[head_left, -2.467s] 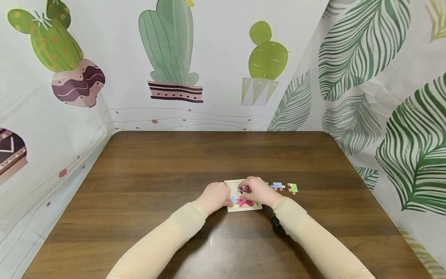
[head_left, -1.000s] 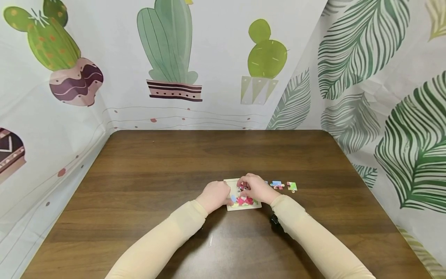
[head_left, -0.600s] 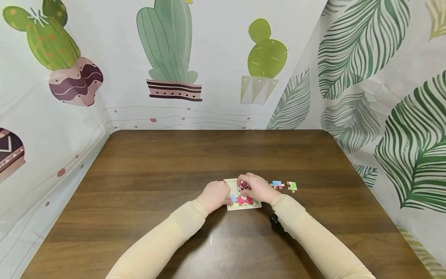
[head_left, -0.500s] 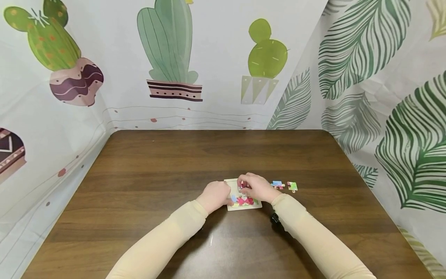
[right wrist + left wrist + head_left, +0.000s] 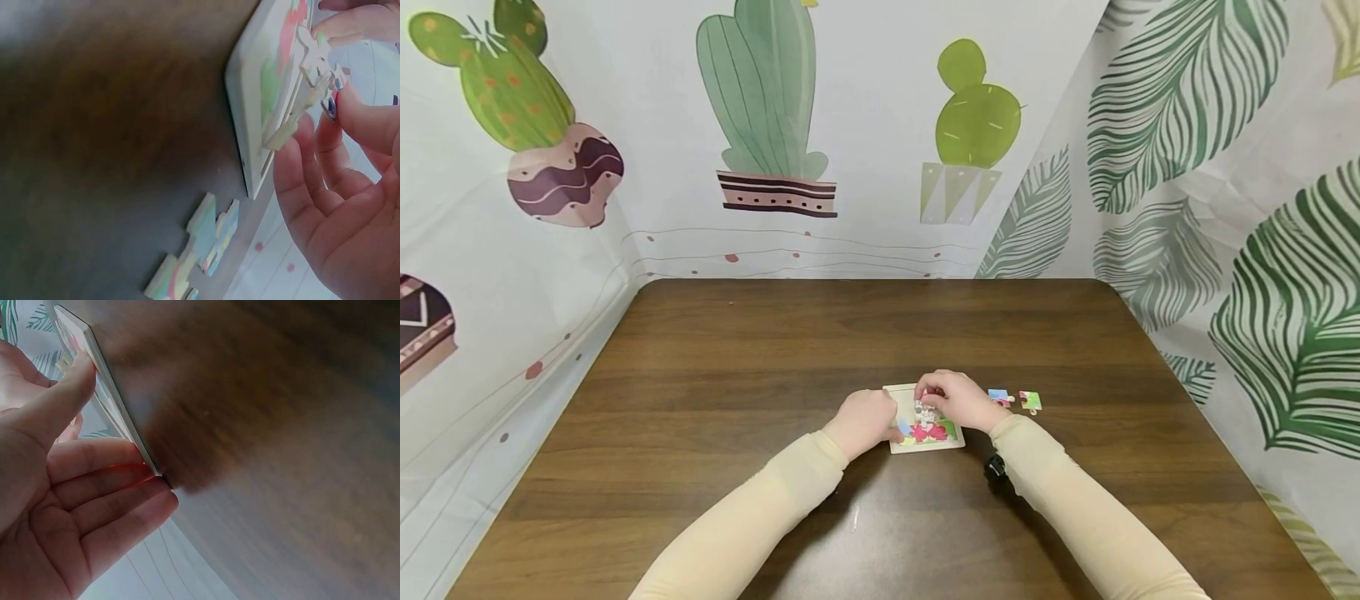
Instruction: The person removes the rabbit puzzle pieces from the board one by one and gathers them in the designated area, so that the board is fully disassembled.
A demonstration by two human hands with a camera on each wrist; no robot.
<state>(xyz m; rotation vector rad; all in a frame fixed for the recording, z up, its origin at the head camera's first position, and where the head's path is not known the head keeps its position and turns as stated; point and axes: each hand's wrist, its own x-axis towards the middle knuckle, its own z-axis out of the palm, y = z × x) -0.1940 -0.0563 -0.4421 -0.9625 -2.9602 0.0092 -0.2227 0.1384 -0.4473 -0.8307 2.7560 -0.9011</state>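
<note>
A small puzzle board (image 5: 927,447) with a pale rim lies on the table, its lower part showing red, green and blue pieces. My left hand (image 5: 861,423) grips the board's left edge, the thumb over the rim and fingers along the side, as the left wrist view (image 5: 75,456) shows. My right hand (image 5: 961,398) is over the board's upper right. In the right wrist view, its thumb and fingers (image 5: 356,119) pinch a puzzle piece (image 5: 330,105) with an eye drawn on it, tilted above the board (image 5: 250,125). Whether that piece touches others is unclear.
Loose puzzle pieces lie right of the board, among them a blue one (image 5: 997,396) and a green one (image 5: 1030,401). The brown table (image 5: 775,333) meets a wall cloth printed with cacti (image 5: 977,125) and leaves.
My right hand has shifted slightly right and up, and the dark red piece seen under its fingers has tilted, uncovering paler shapes on the board. My left hand has stayed on the edge.
</note>
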